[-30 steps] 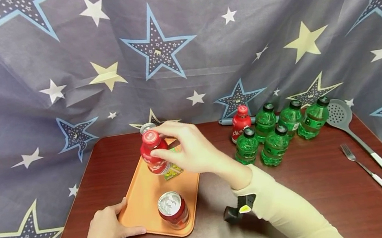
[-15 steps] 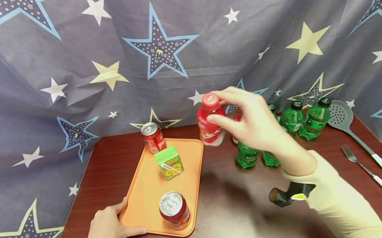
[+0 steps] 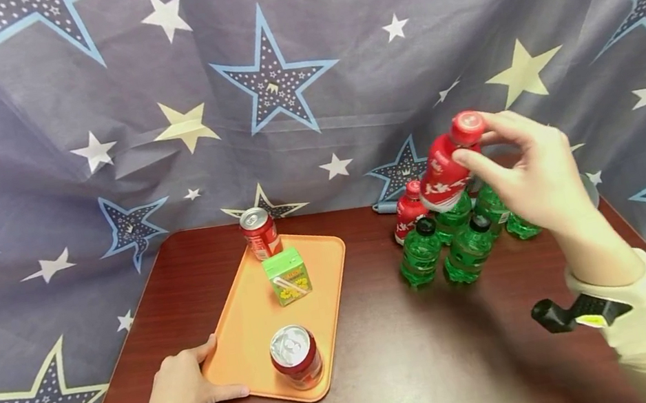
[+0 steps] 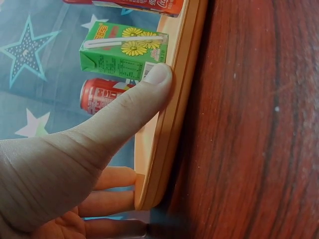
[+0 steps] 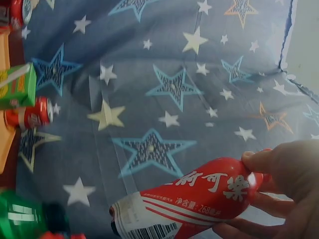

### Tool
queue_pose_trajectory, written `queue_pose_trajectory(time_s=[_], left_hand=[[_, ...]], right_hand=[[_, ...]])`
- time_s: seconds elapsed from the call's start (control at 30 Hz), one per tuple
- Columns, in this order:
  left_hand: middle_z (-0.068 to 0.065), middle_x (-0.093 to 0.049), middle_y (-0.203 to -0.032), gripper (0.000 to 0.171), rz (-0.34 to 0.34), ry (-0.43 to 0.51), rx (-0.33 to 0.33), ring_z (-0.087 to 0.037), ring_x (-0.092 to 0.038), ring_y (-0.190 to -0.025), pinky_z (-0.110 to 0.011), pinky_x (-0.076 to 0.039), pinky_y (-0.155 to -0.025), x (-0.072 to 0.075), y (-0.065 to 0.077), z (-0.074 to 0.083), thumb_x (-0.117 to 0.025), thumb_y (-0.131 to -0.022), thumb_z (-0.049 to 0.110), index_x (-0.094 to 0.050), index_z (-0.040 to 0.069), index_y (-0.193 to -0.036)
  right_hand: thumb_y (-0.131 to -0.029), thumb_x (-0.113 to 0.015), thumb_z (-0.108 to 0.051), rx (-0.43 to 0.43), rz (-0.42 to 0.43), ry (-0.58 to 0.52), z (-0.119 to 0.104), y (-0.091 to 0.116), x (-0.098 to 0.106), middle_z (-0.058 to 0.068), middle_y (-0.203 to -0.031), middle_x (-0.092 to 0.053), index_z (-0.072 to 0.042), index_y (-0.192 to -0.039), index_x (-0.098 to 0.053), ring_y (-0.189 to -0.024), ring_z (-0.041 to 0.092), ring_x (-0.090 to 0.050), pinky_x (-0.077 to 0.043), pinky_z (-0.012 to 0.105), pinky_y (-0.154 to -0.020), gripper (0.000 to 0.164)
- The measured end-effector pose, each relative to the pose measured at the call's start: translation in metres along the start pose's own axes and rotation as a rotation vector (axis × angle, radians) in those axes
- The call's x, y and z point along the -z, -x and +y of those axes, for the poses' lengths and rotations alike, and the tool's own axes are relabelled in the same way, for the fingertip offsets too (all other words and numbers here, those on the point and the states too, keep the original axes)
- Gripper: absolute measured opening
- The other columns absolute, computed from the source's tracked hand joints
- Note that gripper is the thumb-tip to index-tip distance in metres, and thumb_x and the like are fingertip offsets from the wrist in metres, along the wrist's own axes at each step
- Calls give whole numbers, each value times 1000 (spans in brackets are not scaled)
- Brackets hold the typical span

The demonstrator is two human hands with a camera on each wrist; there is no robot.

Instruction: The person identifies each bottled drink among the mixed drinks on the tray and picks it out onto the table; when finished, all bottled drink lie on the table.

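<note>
My right hand (image 3: 534,170) pinches a red plastic cola bottle (image 3: 445,173) near its red cap, holding it tilted in the air above the group of bottles. In the right wrist view the bottle's base (image 5: 142,216) points lower left. My left hand (image 3: 182,390) touches the near left corner of an orange tray (image 3: 247,324), thumb along the front edge and fingers at the left side. On the tray stand a green drink carton (image 3: 288,278) with a straw on its side and a red can (image 3: 296,359) near the front. Another red can (image 3: 261,234) stands at the far left corner.
Several green bottles (image 3: 420,253) and another red cola bottle (image 3: 408,215) stand at the back right, partly hidden by the held bottle and hand. A starred curtain (image 3: 307,92) hangs behind the dark red table (image 3: 396,357).
My right hand has carried the cola bottle from over the tray rightward and up, to above the green bottles, and the bottle now tilts. My left hand stays at the tray corner.
</note>
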State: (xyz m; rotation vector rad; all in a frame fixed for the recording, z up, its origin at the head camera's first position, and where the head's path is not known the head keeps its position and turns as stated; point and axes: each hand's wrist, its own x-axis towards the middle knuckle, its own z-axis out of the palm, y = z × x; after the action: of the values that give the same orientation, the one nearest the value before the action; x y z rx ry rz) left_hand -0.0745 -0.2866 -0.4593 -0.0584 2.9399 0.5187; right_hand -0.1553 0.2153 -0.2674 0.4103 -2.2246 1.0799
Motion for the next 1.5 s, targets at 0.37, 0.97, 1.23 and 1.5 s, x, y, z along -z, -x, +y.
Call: queue_pose_trajectory(time_s=[0.37, 0.97, 1.23, 1.5], left_hand=[[-34, -67, -134, 127, 18, 17, -25, -50, -70, -110, -65, -57, -91, -1, 0, 0, -96, -50, 74, -61, -1, -146], [-35, -68, -132, 126, 34, 14, -40, -51, -71, -108, -65, -57, -89, 1, 2, -1, -97, -49, 73, -63, 0, -145], [-35, -69, -131, 125, 32, 9, -27, -50, -71, -106, -65, -57, -88, 2, 3, 0, -97, -49, 73, -63, 1, -145], [-34, -69, -131, 125, 30, 11, -28, -49, -71, -106, -64, -56, -89, 2, 3, -1, -96, -50, 74, -63, 0, -145]], right_hand=[[-88, -86, -6, -146, 79, 75, 37, 9, 39, -42, -101, -64, -3, -129, -76, -89, -23, -63, -46, -4, -76, 43], [-92, -85, -23, -296, 39, 322, 90, 48, 63, -60, -88, -44, -8, -131, -75, -76, -38, -44, -33, -5, -67, 44], [-90, -86, -22, -314, -18, 355, 115, 67, 64, -63, -82, -41, -8, -129, -76, -74, -38, -42, -33, 9, -61, 42], [-92, -85, -31, -350, -101, 348, 132, 82, 61, -50, -87, -52, -10, -130, -75, -84, -38, -41, -37, 13, -60, 44]])
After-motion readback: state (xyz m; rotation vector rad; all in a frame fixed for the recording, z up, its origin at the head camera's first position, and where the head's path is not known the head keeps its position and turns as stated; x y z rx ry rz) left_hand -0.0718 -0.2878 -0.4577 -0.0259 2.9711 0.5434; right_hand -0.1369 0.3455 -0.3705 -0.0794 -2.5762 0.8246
